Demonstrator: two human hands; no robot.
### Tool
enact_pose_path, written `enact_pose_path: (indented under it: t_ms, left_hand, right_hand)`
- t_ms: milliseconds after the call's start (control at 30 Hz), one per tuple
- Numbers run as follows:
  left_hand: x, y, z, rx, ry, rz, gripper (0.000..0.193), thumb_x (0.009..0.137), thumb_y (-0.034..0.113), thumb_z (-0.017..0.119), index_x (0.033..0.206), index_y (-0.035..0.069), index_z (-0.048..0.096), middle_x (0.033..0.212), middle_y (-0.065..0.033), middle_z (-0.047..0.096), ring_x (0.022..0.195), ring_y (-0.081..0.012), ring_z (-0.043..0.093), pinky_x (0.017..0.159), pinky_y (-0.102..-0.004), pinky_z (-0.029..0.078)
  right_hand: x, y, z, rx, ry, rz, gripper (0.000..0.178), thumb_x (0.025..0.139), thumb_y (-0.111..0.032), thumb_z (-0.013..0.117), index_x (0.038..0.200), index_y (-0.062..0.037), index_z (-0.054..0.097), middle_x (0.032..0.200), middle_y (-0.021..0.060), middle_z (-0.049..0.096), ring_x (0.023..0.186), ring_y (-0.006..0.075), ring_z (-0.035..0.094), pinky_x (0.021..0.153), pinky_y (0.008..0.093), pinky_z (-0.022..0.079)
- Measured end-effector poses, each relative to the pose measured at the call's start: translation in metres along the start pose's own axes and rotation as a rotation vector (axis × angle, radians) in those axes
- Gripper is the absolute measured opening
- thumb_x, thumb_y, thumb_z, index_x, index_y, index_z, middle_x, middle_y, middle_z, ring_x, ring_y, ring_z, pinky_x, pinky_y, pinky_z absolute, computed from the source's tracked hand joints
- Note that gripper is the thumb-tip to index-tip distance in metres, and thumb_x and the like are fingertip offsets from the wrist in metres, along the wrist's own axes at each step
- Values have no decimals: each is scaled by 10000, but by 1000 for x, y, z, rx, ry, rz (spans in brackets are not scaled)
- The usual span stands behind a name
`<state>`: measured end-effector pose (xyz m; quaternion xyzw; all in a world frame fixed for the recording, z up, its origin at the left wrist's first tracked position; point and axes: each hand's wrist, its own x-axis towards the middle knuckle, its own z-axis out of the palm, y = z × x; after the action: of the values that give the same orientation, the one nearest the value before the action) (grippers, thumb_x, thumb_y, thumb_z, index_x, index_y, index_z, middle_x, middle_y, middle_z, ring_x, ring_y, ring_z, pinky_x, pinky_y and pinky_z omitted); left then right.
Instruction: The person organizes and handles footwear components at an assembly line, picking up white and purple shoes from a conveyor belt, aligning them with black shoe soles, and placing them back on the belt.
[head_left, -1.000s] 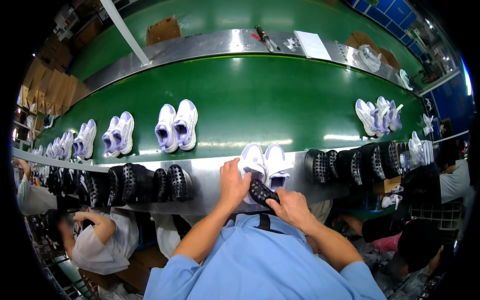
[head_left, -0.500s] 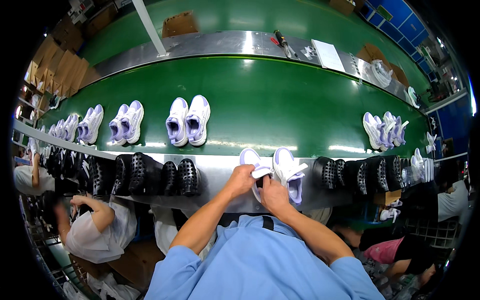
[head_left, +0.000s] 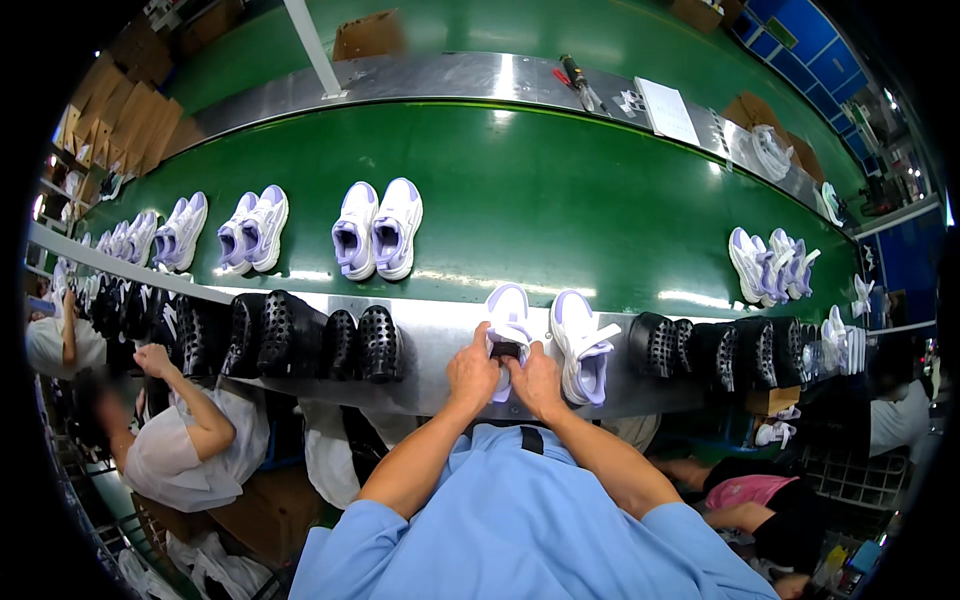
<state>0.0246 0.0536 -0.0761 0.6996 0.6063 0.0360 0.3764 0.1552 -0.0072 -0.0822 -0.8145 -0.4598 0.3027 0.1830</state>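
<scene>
A white and lavender sneaker [head_left: 508,302] rests on the metal ledge in front of me, toe pointing away. My left hand [head_left: 473,372] is closed on the left side of its collar. My right hand [head_left: 537,382] grips the opposite side, fingertips at the opening. A dark patch [head_left: 505,350] shows in the shoe's opening between my hands; I cannot make out what it is. Just right of my right hand stands the matching sneaker [head_left: 574,325], untouched, its white strap [head_left: 600,338] sticking out to the side.
Black perforated forms [head_left: 378,343] line the ledge at left, with more forms [head_left: 655,345] at right. Sneaker pairs [head_left: 396,230] stand on the green belt [head_left: 560,200]. Tools [head_left: 580,82] and a white pad [head_left: 665,110] lie on the far rail. Co-workers [head_left: 195,450] sit on both sides.
The strap that my left hand held is no longer raised. Both hands now hold the sneaker's sides, and the right hand has drawn back from deep in the opening. The dark patch shows more.
</scene>
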Motion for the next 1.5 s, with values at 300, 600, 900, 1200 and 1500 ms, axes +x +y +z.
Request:
enact_pose_path:
  t_ms: [300,600,900,1200,1500]
  left_hand:
    - [-23,-17,-9,-100,264,266,480,851,139,732,1316,70,635,974,-212,660,931,-418,667,804,-505,541]
    - [-3,-28,-8,-307,327,221,324,840,-5,685,1159,46,659,940,-209,655,839,-430,659,768,-528,530]
    - [-2,-31,-19,-417,133,258,413,816,-6,728,1197,78,596,934,-192,652,883,-408,659,807,-512,530]
    - [-13,31,-47,35,187,643,424,782,54,786,1191,135,705,1103,-125,654,1067,-347,614,865,-460,541]
    - [-4,0,-40,332,121,1094,76,775,117,652,826,64,671,922,-82,594,903,-277,585,770,-383,500]
  right_hand:
    - [-5,-10,-15,81,151,-182,633,842,-303,818,1308,44,566,1195,301,656,1215,476,593,1003,533,486]
    - [36,-8,-40,-90,-84,-868,297,734,-79,674,1030,-104,670,1063,86,663,1128,309,609,961,473,453]
    - [21,-27,-28,399,43,-602,245,933,-123,616,1136,-16,704,1191,172,668,1237,363,578,1087,447,437]
    - [14,-3,-42,629,-14,6,436,1082,-334,471,1000,22,710,792,123,641,740,221,643,705,393,539]
    - [18,14,-25,1249,-55,337,349,1025,-257,495,948,25,687,692,69,600,514,149,559,472,304,529]
